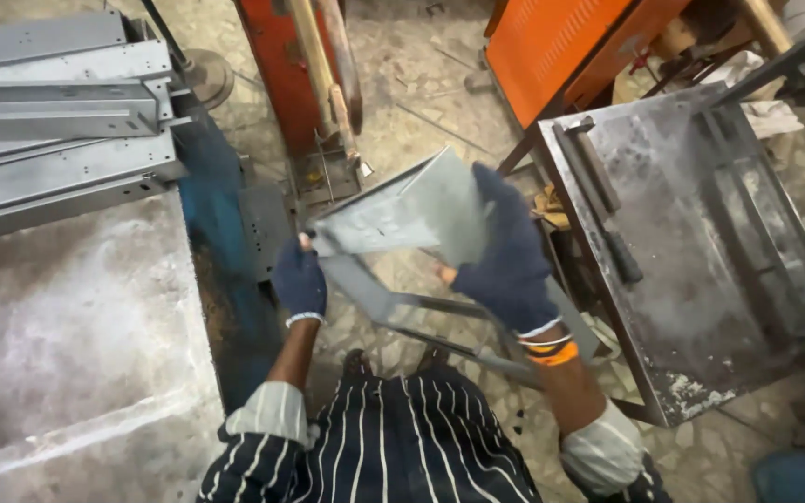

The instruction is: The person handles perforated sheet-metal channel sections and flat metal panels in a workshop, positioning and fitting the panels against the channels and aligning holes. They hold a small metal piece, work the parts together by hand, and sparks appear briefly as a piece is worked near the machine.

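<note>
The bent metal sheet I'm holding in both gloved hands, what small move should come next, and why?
Probably swing the sheet right and lower it toward the steel table. Both the left hand and right hand hold it in mid-air over the floor, unsupported, and that table looks nearest.

right hand (507, 259) hides sheet's (402, 216) right edge; stacked channels (58, 121) cut off left

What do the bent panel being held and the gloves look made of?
Bent panel: likely sheet metal, dull grey, thin with a crisp fold and a faint sheen. Gloves on left hand and right hand: dark blue knit fabric, going by the soft ribbed cuffs.
</note>
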